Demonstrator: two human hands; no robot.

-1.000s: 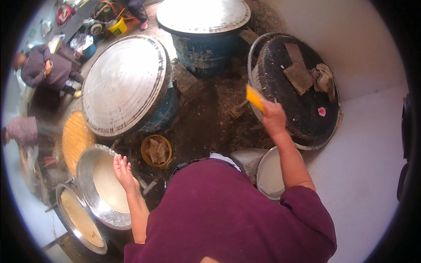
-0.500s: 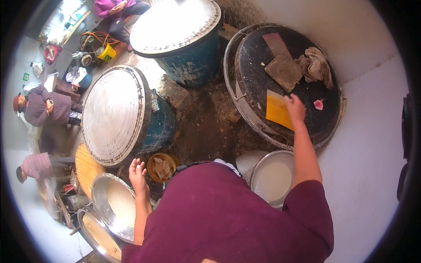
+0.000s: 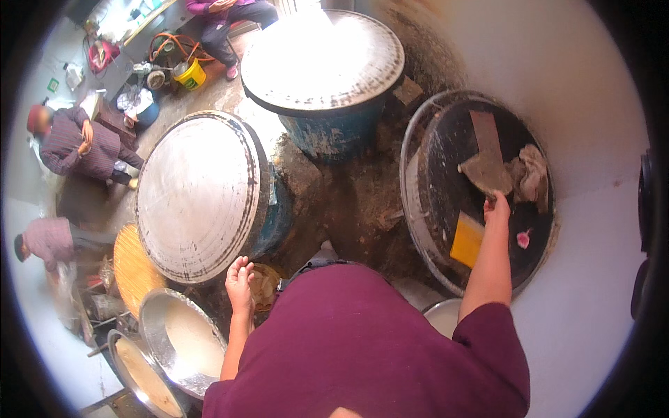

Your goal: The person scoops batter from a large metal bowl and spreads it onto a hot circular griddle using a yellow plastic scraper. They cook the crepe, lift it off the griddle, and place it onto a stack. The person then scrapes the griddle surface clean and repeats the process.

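My right hand grips the lower edge of a grimy grey-brown board on the round black lid at right. A yellow flexible sheet lies on that lid, left of my hand. Beside the board are a long narrow strip, a crumpled dirty cloth and a small pink-and-white piece. My left hand is raised with loosely bent fingers and nothing in them, above a partly hidden yellow bucket and near a metal basin of pale batter.
Blue barrels with whitish lids stand ahead and left. A wicker-coloured round cover and another basin are lower left. People occupy the left and back. A pale wall curves along the right.
My right hand has released the yellow sheet onto the black lid and moved up to take hold of the grimy board. The view has shifted, and my left hand appears farther right.
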